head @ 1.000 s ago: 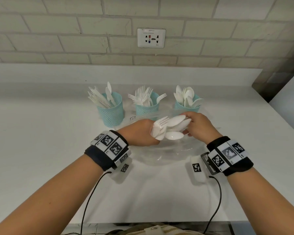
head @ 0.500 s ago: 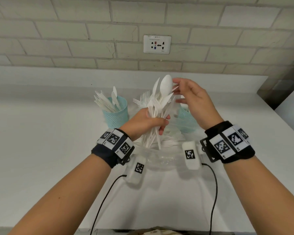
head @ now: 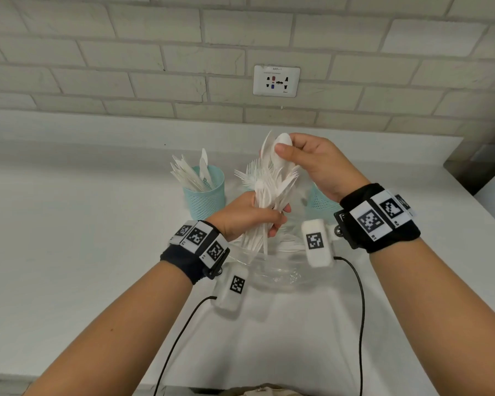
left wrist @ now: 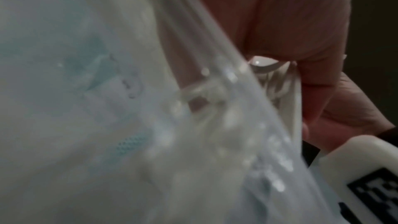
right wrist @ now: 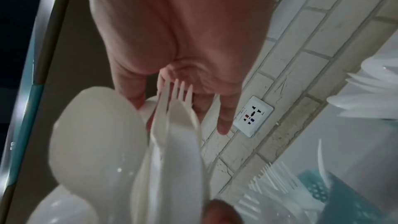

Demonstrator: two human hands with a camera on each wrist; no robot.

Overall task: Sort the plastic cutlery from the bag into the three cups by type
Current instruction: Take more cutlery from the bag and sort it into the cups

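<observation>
My left hand (head: 265, 222) grips a mixed bundle of white plastic cutlery (head: 272, 192) by the handles and holds it upright above the clear bag (head: 275, 271). My right hand (head: 283, 151) pinches the bowl of a spoon (head: 283, 140) at the top of that bundle. In the right wrist view a spoon bowl (right wrist: 96, 134) and a fork (right wrist: 176, 101) lie under my fingers. A teal mesh cup of knives (head: 205, 197) stands at the left. Forks (head: 245, 176) show behind the bundle, their cup hidden. The right teal cup (head: 320, 202) is partly hidden by my wrist.
The white counter (head: 83, 238) runs back to a brick wall with a socket (head: 276, 80). Clear bag film (left wrist: 107, 108) blurs most of the left wrist view. Cables (head: 360, 310) trail from both wrist cameras toward the front edge.
The left hand lifted the bundle from lying flat to upright. The right hand, open beside the top spoon half a second ago, now pinches its bowl.
</observation>
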